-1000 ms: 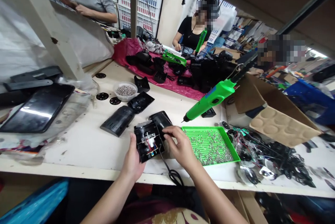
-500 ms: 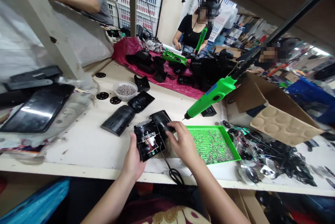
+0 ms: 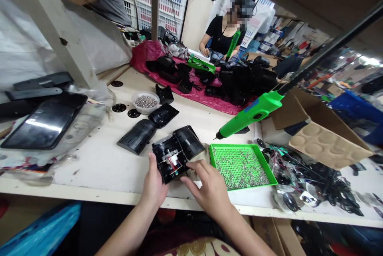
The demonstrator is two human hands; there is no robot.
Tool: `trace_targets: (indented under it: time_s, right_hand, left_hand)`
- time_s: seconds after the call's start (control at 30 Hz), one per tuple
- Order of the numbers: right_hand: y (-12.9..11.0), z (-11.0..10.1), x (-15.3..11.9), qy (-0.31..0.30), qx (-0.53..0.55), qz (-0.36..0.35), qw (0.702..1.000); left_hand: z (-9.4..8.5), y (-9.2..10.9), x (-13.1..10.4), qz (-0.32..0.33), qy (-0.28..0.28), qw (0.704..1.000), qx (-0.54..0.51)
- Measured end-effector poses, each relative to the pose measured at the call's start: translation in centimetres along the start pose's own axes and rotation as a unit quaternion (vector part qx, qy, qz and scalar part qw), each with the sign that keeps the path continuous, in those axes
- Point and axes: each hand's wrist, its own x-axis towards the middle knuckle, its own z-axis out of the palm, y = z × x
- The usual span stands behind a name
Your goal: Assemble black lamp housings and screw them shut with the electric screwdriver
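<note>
My left hand (image 3: 154, 182) grips the left lower side of an open black housing (image 3: 167, 172) with a white part and coloured wires inside. At the housing's right edge is my right hand (image 3: 206, 184), thumb and fingers apart, fingertips close to or touching the edge. A curved black shell (image 3: 189, 142) lies just behind the housing. Two more black shells (image 3: 137, 136) (image 3: 164, 115) lie to the left and behind. A green electric screwdriver (image 3: 249, 116) hangs tip down above a green tray (image 3: 243, 166) of small screws.
A round tub (image 3: 145, 102) of small metal pieces and black discs (image 3: 119, 107) are at the back left. Wires and parts (image 3: 317, 184) lie at right beside a cardboard box (image 3: 326, 144). Black parts cover a pink cloth (image 3: 140, 54). A person (image 3: 223, 36) sits across; another is at upper left.
My right hand has moved from the curved shell down to the housing's right edge. The black cable that hung in front of the housing is no longer seen there. The screwdriver appears further right.
</note>
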Motion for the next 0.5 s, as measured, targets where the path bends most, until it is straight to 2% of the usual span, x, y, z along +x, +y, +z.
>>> trace_targets:
  time_s: [0.1,0.23,0.5]
  right_hand:
    - [-0.1,0.7,-0.9,0.004,-0.009,0.0,1.0]
    - [0.0,0.6,-0.5,0.016,-0.038,-0.022,0.999]
    - [-0.1,-0.8,1.1,-0.1,-0.113,-0.08,0.985]
  left_hand:
    - [0.0,-0.1,0.1,0.008,0.004,1.0,-0.007]
    - [-0.1,-0.3,0.4,0.011,0.009,1.0,-0.004]
    - [-0.5,-0.4,1.0,-0.006,-0.004,1.0,0.012]
